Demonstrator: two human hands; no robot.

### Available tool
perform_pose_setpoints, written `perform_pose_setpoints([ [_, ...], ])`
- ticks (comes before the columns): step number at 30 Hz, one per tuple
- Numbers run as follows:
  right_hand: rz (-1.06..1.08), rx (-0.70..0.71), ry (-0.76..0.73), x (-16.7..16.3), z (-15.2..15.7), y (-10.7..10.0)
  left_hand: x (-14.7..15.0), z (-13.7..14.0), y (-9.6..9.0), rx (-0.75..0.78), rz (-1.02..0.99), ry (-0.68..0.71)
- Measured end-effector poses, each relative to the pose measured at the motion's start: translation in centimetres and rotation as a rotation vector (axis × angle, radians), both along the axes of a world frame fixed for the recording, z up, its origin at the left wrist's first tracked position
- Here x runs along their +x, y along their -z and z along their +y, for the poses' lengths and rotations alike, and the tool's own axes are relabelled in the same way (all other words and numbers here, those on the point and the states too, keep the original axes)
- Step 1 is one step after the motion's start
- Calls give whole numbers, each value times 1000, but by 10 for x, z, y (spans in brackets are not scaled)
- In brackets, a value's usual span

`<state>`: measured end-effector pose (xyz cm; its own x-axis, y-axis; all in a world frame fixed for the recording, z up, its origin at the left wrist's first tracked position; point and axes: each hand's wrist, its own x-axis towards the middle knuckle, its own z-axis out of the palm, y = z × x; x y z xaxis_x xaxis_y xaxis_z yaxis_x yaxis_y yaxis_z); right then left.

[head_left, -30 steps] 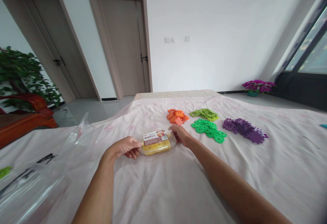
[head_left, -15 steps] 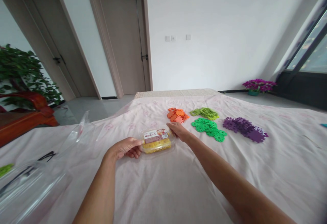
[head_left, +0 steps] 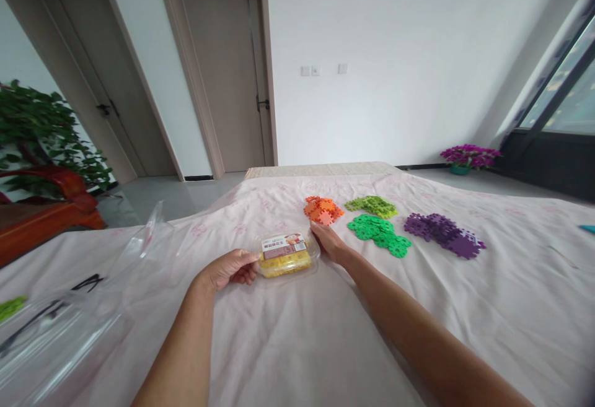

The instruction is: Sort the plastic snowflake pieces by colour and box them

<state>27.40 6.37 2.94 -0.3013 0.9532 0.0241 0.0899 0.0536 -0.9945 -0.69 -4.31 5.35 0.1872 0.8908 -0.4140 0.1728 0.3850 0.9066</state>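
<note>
A clear plastic box with a printed label on its lid lies on the cloth in front of me, full of yellow pieces. My left hand pinches its left rim between the thumb and curled fingers. At the box's right rim is my right hand, its fingers closed together along the far right corner and partly hidden by the hand itself. Just beyond that hand sits a pile of orange interlocking pieces. Farther right are piles of green discs, lime pieces and purple pieces.
A pale floral cloth covers the surface. At left lie a large clear plastic container, a crumpled clear bag and a black strap. A wooden armchair stands beyond the left edge; potted purple flowers stand by the wall.
My right hand has shifted slightly right and nearer along the box's right rim. The left hand keeps its hold, and the box stays practically in place.
</note>
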Motion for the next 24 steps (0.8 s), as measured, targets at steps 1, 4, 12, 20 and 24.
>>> perform_pose_setpoints([
  [1,34,28,-8,2,-3,1,0,1,2,7,-15,-24],
  [4,95,92,-10,4,-9,5,-1,4,6,26,-51,-91],
  [12,159,65,26,3,-11,13,6,15,13,98,-146,-429],
  [20,165,39,5,2,-11,13,25,61,19,215,-311,-873],
  [24,151,53,15,1,-12,14,27,95,18,218,-328,-930],
])
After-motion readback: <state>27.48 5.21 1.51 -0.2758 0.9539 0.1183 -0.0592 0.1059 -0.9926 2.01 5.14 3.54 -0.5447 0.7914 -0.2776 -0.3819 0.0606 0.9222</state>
